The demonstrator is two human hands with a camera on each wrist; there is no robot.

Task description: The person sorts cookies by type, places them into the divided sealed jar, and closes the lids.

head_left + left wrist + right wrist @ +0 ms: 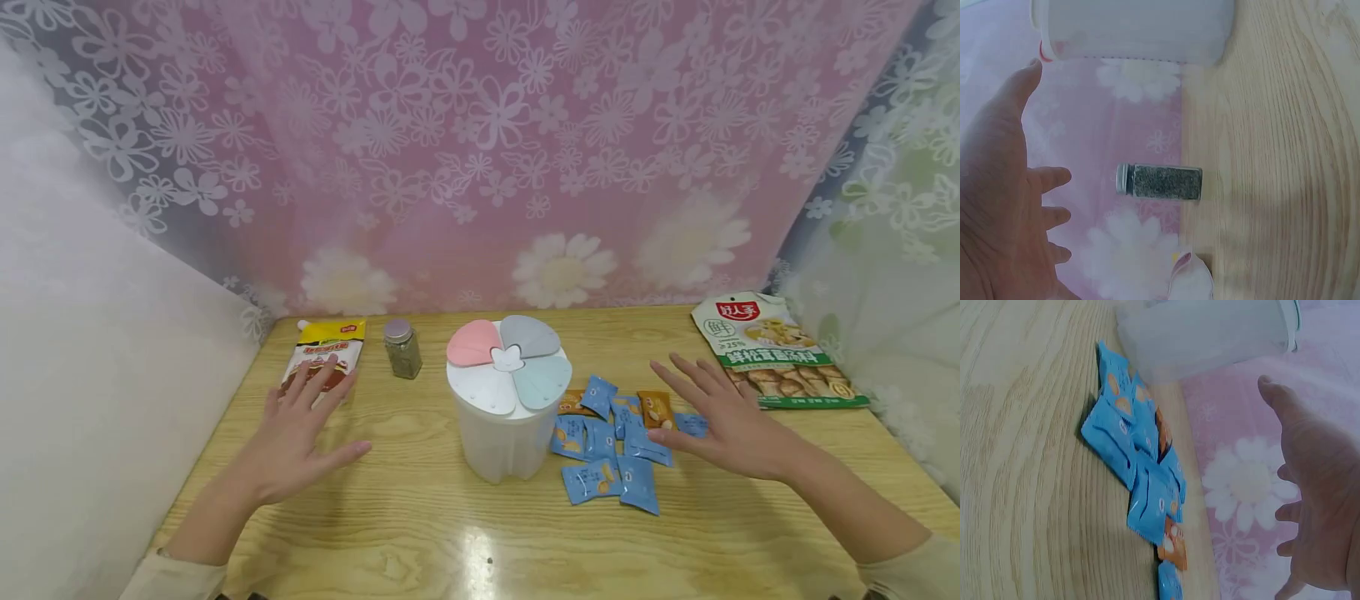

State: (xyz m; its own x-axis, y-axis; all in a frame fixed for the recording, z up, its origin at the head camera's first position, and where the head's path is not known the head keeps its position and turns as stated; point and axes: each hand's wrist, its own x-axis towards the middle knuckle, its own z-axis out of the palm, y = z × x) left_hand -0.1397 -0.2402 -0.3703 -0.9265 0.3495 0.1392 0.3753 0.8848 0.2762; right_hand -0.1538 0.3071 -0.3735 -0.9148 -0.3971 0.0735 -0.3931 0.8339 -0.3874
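My left hand (300, 442) is held over the table with its fingers spread, holding nothing. In the head view it overlaps a yellow, white and brown pouch (341, 333). My right hand (738, 425) hovers on the other side, fingers apart and nothing in them, beside a cluster of small blue snack packets (600, 437). A few orange packets (656, 408) lie among them. Between the hands stands a white translucent canister (498, 446), its lid (480, 387) made of pink, grey, blue and white petals.
A small glass jar (405, 354) of dark green flakes stands left of the canister, also upright in the left wrist view. At the back right lies a large green and white pouch (780, 354) with mushroom pictures. A pink flowered curtain (465, 167) closes off the table's (390, 533) far edge.
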